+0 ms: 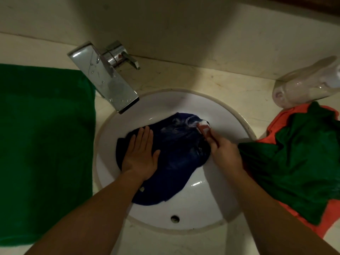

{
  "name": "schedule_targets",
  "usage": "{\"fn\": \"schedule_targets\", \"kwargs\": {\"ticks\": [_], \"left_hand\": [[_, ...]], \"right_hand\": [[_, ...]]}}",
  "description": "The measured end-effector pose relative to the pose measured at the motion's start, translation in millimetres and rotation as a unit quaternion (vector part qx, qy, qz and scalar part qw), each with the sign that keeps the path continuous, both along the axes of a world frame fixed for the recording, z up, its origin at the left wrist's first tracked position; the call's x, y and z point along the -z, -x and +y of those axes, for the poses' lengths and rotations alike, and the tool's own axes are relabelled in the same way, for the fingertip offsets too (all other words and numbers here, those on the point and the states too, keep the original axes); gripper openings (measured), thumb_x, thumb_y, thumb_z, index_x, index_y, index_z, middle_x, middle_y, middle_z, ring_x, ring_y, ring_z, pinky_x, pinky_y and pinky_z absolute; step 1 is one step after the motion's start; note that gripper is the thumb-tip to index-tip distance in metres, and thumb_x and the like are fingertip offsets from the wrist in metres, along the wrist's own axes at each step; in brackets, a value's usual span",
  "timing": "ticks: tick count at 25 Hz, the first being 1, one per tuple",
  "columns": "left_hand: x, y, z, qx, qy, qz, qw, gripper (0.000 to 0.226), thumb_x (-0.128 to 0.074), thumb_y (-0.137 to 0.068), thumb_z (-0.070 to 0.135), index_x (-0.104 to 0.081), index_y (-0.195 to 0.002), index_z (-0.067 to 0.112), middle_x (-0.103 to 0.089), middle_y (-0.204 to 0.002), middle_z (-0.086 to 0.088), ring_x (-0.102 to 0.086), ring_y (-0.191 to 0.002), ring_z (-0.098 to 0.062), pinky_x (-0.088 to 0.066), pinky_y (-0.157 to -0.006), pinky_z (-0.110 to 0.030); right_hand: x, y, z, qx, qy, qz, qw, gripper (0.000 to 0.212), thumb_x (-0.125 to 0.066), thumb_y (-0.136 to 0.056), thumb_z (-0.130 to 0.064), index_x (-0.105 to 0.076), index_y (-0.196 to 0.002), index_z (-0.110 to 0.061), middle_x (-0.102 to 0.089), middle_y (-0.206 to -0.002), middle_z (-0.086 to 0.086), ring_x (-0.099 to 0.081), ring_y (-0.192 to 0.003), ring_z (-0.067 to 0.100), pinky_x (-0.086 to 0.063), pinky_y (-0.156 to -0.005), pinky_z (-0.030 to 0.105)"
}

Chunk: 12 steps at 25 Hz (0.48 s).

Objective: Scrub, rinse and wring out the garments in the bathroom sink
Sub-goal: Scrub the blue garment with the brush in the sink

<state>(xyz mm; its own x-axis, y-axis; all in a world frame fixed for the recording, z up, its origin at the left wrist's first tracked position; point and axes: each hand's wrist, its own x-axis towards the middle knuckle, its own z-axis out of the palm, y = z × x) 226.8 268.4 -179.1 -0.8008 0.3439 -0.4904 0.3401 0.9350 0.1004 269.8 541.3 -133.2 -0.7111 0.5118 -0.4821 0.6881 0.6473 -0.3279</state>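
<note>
A dark blue garment (176,159) lies wet and soapy in the white round sink (207,201). My left hand (140,155) presses flat on the garment's left side, fingers straight. My right hand (223,151) grips the handle of a red scrub brush (203,130), whose head rests on the garment's foamy far-right edge. White suds streak the cloth near the brush.
A chrome tap (104,78) reaches over the sink's far-left rim. A green towel (46,153) covers the counter on the left. On the right lie a green garment (298,168) over an orange one (287,118), with a clear plastic bottle (305,85) on its side behind them.
</note>
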Motion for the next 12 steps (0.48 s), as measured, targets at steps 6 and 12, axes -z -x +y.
{"fn": "schedule_targets", "kwargs": {"ticks": [6,12], "left_hand": [[-2.8,2.2,2.7,0.002,0.021,0.007,1.000,0.074,-0.002,-0.103,0.052,0.029,-0.152,0.006,0.035,-0.161,-0.011,0.030,-0.150,-0.024,0.015,-0.124,-0.042],[-1.2,1.2,2.4,-0.002,-0.003,0.006,1.000,0.074,0.009,-0.097,0.052,0.027,-0.154,0.007,0.033,-0.162,-0.011,0.029,-0.150,-0.023,0.014,-0.124,-0.042]], "right_hand": [[4.7,9.4,-85.8,-0.150,0.105,0.036,0.982,0.042,-0.047,-0.104,-0.053,-0.046,-0.145,-0.053,-0.069,-0.127,0.010,-0.066,-0.111,0.034,-0.056,-0.091,0.040],[0.7,5.5,-12.4,0.017,0.006,0.010,1.000,0.042,-0.044,-0.104,-0.052,-0.051,-0.145,-0.044,-0.071,-0.115,0.013,-0.065,-0.097,0.033,-0.048,-0.079,0.035]]}}
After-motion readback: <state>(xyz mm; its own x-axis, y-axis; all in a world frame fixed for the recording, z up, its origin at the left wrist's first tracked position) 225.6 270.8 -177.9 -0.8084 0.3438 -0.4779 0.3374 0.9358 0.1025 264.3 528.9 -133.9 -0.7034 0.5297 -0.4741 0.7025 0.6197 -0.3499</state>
